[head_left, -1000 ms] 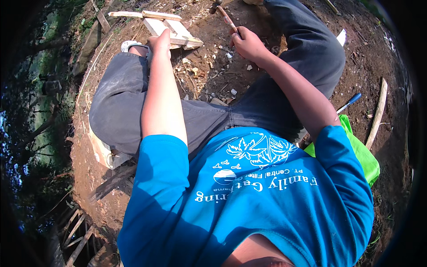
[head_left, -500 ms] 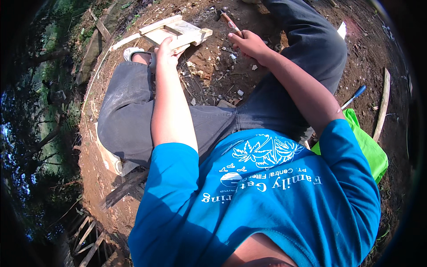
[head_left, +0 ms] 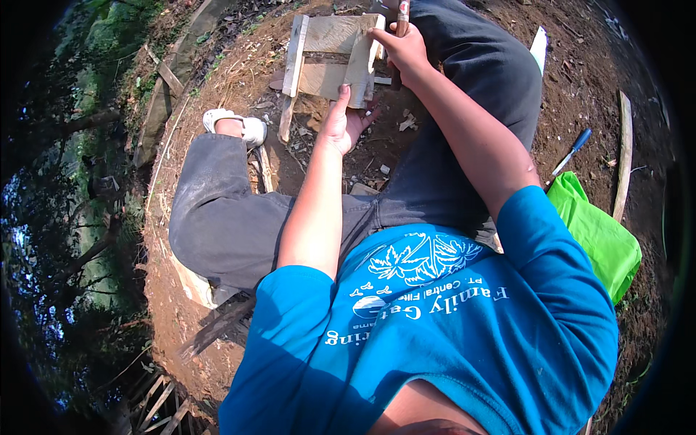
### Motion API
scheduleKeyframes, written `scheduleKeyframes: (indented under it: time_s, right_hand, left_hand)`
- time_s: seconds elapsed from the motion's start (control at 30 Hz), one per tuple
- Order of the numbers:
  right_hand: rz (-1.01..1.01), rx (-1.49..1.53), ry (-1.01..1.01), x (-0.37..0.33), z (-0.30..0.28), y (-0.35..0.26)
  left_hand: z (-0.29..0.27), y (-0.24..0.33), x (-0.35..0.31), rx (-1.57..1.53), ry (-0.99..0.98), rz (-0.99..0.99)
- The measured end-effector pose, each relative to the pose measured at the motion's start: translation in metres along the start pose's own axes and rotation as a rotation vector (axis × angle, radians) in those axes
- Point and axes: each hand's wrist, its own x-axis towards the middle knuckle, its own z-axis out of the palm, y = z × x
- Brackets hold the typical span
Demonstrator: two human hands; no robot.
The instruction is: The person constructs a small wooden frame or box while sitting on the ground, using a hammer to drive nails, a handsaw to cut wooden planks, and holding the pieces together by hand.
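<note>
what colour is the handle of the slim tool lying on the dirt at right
The handle is blue, seen best in the head view.

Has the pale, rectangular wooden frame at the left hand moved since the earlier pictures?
Yes: rightward. The pale, rectangular wooden frame at the left hand is now closer to the slim blue-handled tool lying on the brown ground.

T-shirt (head_left: 464, 355) is a properly loud blue, white leaf-and-bird print (head_left: 428, 254) across the chest; just beyond the T-shirt, trousers (head_left: 225, 221) in charcoal grey with paler dusty smudges; further out from it, a pale tan wooden frame (head_left: 326, 78) with streaky grain, plus a reddish-brown handle (head_left: 403, 20); to the T-shirt's right, lime green fabric (head_left: 594, 239), a blue-handled tool (head_left: 578, 145) and a tan stick (head_left: 623, 156); brown soil (head_left: 580, 101) all round it, flecked whitish.
</note>
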Motion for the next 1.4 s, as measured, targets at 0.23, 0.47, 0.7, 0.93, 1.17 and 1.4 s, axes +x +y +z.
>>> scheduleKeyframes:
  time_s: [0.23,0.47,0.7,0.93,1.17,1.4]
  right_hand:
    - [-0.102,-0.006,-0.175,0.003,-0.011,-0.006]
    - [-0.11,0.021,-0.357,-0.001,-0.019,-0.014]
    - [-0.131,0.099,-0.499,-0.01,-0.008,-0.025]
    - [-0.106,0.158,-0.33,0.002,-0.01,-0.031]
    - [0.098,-0.246,-0.197,-0.006,-0.005,0.006]
    - [0.138,-0.861,-0.24,0.016,-0.025,0.073]
  left_hand:
    - [0.013,0.106,-0.015,1.363,-0.064,-0.613]
    - [0.068,0.206,0.025,2.01,0.097,0.866]
    - [0.041,0.23,0.057,2.114,-0.217,0.324]
    - [0.037,0.257,0.022,2.068,-0.011,0.119]
    - [-0.065,0.299,-0.032,1.101,0.387,0.137]
    - [-0.126,0.212,-0.029,0.527,0.654,0.217]
